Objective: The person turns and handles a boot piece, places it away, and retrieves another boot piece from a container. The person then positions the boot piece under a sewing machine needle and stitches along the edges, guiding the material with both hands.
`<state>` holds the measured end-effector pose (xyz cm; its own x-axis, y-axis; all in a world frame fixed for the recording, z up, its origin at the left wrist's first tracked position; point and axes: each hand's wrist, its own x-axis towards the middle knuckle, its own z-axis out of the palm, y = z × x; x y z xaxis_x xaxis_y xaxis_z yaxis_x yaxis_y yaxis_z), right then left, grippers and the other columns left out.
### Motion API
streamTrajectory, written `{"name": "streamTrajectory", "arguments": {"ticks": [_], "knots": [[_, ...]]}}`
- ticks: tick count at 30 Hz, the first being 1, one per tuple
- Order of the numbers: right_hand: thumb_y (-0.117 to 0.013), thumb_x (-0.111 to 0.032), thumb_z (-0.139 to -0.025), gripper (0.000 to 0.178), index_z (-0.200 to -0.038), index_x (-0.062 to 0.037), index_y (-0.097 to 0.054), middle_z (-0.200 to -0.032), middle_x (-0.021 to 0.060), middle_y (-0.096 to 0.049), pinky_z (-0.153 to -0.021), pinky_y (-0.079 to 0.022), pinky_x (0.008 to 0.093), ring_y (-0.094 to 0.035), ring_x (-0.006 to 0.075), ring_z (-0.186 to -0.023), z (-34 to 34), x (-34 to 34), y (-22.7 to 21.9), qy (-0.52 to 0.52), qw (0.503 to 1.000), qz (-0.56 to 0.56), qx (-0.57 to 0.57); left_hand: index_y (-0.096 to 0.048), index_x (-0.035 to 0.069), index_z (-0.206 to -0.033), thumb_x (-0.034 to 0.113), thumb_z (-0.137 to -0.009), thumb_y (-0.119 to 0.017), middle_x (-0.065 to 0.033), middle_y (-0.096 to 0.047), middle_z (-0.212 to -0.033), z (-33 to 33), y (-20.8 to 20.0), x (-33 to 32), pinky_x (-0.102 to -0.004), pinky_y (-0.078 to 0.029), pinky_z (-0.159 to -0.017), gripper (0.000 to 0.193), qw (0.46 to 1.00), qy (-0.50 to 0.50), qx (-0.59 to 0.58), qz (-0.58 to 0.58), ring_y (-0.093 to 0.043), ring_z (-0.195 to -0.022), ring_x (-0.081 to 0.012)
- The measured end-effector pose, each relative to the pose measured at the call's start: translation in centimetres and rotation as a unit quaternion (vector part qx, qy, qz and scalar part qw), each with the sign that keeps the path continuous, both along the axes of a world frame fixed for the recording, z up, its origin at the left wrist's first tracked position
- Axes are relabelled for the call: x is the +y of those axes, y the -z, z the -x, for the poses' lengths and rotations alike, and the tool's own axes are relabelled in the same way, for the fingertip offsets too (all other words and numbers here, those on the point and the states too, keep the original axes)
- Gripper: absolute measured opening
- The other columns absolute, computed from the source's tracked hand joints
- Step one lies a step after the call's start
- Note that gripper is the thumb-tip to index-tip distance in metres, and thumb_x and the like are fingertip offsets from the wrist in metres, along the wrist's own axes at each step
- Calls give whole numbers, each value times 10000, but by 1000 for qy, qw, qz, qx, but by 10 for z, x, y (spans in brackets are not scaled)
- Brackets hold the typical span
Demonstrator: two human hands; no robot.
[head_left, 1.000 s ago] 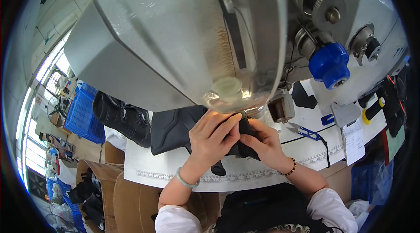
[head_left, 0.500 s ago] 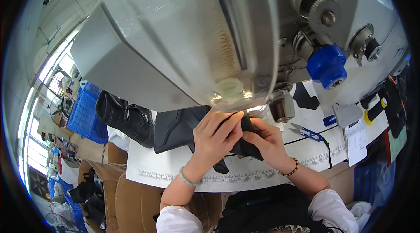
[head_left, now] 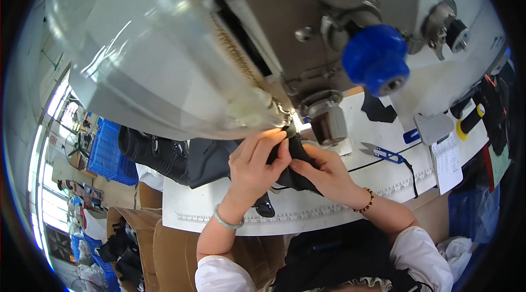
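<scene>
Under the head of a grey sewing machine (head_left: pixel 329 45), both my hands hold a black leather-like piece (head_left: pixel 298 181) near the stitching spot. My left hand (head_left: pixel 253 165) is closed, its thumb and fingers pinching the piece's upper edge right beside the lit presser area. My right hand (head_left: pixel 329 177) grips the piece from the right, thumb on top and fingers partly hidden behind it. A wider, ridged black panel (head_left: pixel 208 163) extends left from behind my left hand; whether it joins the held piece is hidden. The machine's clear guard (head_left: pixel 159 84) covers much of the upper left, and the needle itself cannot be made out.
A black boot (head_left: pixel 150 149) lies left of the panel. Blue-handled thread snips (head_left: pixel 390 155), a black scrap (head_left: pixel 378 110), a paper pad (head_left: pixel 447 167) and a yellow-ended spool (head_left: pixel 470 123) are at right. A ruler strip (head_left: pixel 312 216) follows the white table's front edge. Cardboard boxes (head_left: pixel 175 248) stand below left.
The view has shifted, so the machine head looms larger and its blue knob sits further left. Both hands and the black piece appear slightly further left, with the grips kept.
</scene>
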<state>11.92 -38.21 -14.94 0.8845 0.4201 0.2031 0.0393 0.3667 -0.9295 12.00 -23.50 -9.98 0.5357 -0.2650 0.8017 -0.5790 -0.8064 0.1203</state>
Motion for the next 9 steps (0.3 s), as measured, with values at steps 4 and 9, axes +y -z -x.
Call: {"name": "streamTrajectory", "arguments": {"ticks": [4,9], "knots": [[-546,-104,-891,126,-926,17,-554,-726,-39,-518,-520,-359,183,-422,1,-651,5,2,0,10,999,-37,2,-626,55,-845,11,-677,-684,-58,-624,-808,-4,-5,1,-269,-516,-577,184,1000,24,1,3,-628,-664,-208],[-557,-111,-889,200,-1045,12,-572,-734,-34,-531,-526,-363,185,-428,2,-653,6,2,4,16,1000,5,25,-652,103,-954,-2,-678,-677,-62,-621,-887,-7,0,5,-247,-515,-575,296,998,48,-33,-33,-636,-706,-213]]}}
